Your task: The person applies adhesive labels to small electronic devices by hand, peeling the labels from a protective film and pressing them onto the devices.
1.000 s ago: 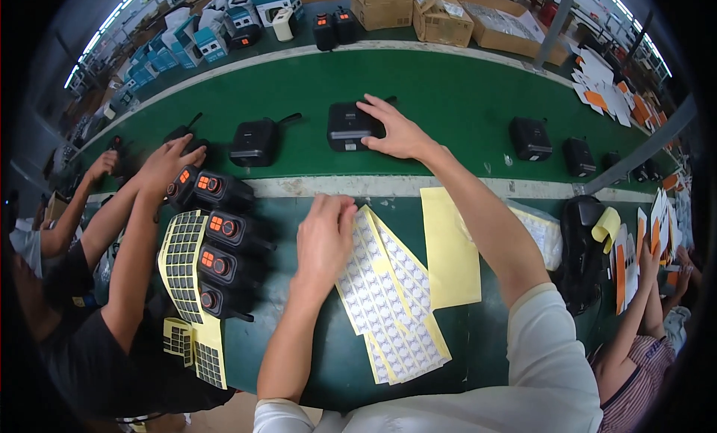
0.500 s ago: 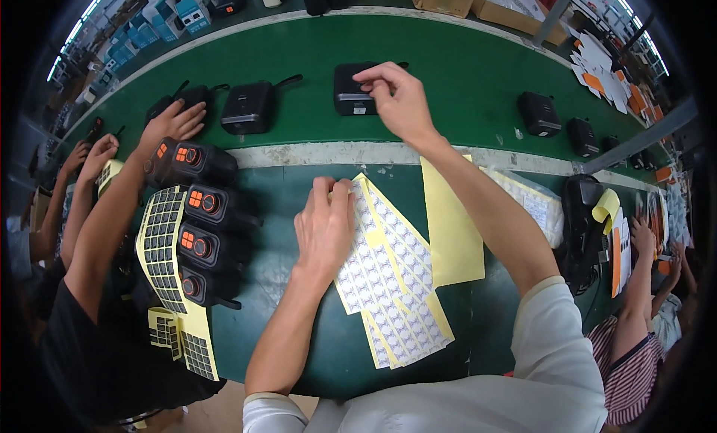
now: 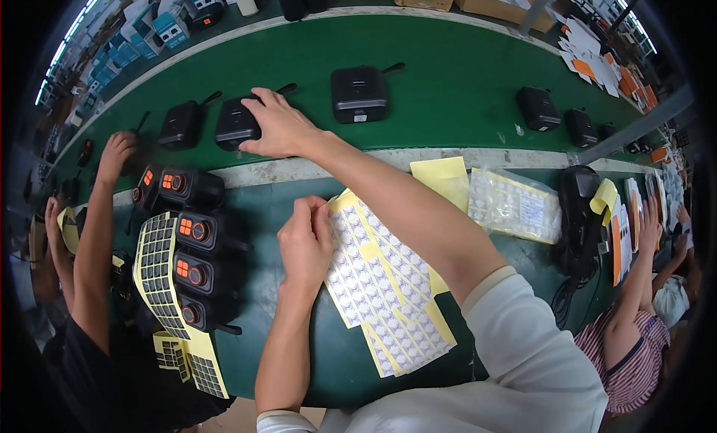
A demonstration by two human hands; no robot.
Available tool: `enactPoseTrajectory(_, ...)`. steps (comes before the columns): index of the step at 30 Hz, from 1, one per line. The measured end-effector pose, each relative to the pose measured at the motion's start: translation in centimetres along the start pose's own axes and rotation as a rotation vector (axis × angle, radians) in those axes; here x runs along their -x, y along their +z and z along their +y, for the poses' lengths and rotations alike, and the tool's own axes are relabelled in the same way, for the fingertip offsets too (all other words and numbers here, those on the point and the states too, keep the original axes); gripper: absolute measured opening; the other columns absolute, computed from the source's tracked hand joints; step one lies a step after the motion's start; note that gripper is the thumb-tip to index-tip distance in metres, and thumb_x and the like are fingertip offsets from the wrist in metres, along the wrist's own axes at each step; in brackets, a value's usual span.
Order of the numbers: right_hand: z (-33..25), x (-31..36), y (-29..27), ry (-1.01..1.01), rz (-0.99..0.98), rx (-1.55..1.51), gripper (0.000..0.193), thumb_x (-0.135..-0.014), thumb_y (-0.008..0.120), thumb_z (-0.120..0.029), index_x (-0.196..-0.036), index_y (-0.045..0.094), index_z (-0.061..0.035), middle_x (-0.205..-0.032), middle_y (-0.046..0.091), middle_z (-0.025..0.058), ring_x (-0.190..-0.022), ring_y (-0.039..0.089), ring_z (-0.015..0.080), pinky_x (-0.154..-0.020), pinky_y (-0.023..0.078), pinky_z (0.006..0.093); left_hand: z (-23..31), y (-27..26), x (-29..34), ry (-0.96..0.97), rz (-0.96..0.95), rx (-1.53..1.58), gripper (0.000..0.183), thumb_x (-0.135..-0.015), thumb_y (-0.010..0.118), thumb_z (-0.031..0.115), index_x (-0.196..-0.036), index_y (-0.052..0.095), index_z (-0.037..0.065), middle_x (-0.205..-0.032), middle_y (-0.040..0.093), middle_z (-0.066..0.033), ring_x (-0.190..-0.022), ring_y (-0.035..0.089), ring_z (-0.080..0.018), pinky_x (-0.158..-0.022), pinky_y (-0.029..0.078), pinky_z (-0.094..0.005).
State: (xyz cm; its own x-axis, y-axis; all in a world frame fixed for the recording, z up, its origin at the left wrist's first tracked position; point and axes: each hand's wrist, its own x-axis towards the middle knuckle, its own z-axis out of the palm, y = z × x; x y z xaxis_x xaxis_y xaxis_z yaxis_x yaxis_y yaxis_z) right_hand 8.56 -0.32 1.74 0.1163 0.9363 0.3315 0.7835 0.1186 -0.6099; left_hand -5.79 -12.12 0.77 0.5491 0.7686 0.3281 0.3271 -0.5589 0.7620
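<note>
My right hand reaches far over to the left on the green belt. Its thumb and fingers span a black boxy device with a wrist strap, gripping it by its right side. Closer to me, the pinched fingers of my left hand hold the top edge of a sheet of round white stickers, fanned over other such sheets. Another black device, with a small white label low on its front, sits on the belt right of my right hand. A similar device stands to the left.
Black devices with orange buttons are stacked at left beside a sheet of dark square stickers. Yellow backing paper and a clear bag of sheets lie right. Co-workers' arms work at both sides. More devices sit on the belt.
My right hand has moved left, off the labelled device and onto the one left of it. The left co-worker's hand has drawn back leftward. My left hand stays at the sheets.
</note>
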Motion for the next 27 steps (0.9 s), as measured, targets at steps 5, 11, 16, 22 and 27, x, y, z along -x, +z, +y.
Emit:
enactPoseTrajectory(5,2.4,-0.4,-0.5,-0.008,-0.044,-0.087,0.087,-0.068,0.074,-0.038,-0.139,0.037,-0.0033,-0.146,0.024,0.0228,-0.132,0.033,0.0382,-0.107,0.035,0.043,-0.2,0.1,-0.4,-0.255,-0.003,0.297,0.008,-0.093,0.056,0.008,-0.092,0.052,0.001,-0.074,0.063,-0.0093,-0.059,0.06,-0.0148,-0.054,0.047,-0.0273)
enactPoseTrajectory(11,2.2,-0.3,-2.1,0.076,-0.016,-0.222,0.077,-0.068,0.075,-0.04,-0.13,0.051,-0.0012,-0.131,0.045,0.023,-0.12,0.048,0.0358,-0.101,0.041,0.0375,-1.4,-1.1,-4.6,-0.369,0.214,0.853,0.012,-0.096,0.052,0.012,-0.095,0.05,0.001,-0.083,0.058,-0.0075,-0.06,0.055,-0.0112,-0.049,0.046,-0.0237)
enactPoseTrajectory(16,3.2,0.8,-4.2,0.126,-0.09,-0.348,0.069,-0.071,0.074,-0.039,-0.125,0.056,0.0002,-0.118,0.057,0.0217,-0.108,0.058,0.0295,-0.093,0.045,0.0322,-4.0,-1.3,-7.4,-0.341,0.33,0.866,0.015,-0.095,0.055,0.015,-0.098,0.053,0.0,-0.085,0.058,-0.0071,-0.067,0.059,-0.0143,-0.052,0.051,-0.0274)
enactPoseTrajectory(22,3.9,1.8,-5.3,0.183,-0.134,-0.477,0.062,-0.077,0.071,-0.033,-0.127,0.055,-0.0007,-0.118,0.061,0.018,-0.107,0.057,0.0263,-0.095,0.044,0.0329,-4.2,-0.9,-8.3,-0.353,0.32,0.884,0.016,-0.095,0.054,0.014,-0.099,0.053,-0.002,-0.088,0.06,-0.0104,-0.077,0.065,-0.0205,-0.061,0.058,-0.0322)
enactPoseTrajectory(27,4.0,2.2,-5.5,0.176,-0.132,-0.447,0.062,-0.077,0.071,-0.033,-0.128,0.054,-0.0015,-0.119,0.06,0.0177,-0.108,0.057,0.0265,-0.095,0.044,0.034,-4.3,-1.0,-8.5,-0.372,0.272,0.879,0.017,-0.095,0.055,0.014,-0.096,0.053,-0.003,-0.088,0.061,-0.0118,-0.08,0.066,-0.0222,-0.066,0.058,-0.0331)
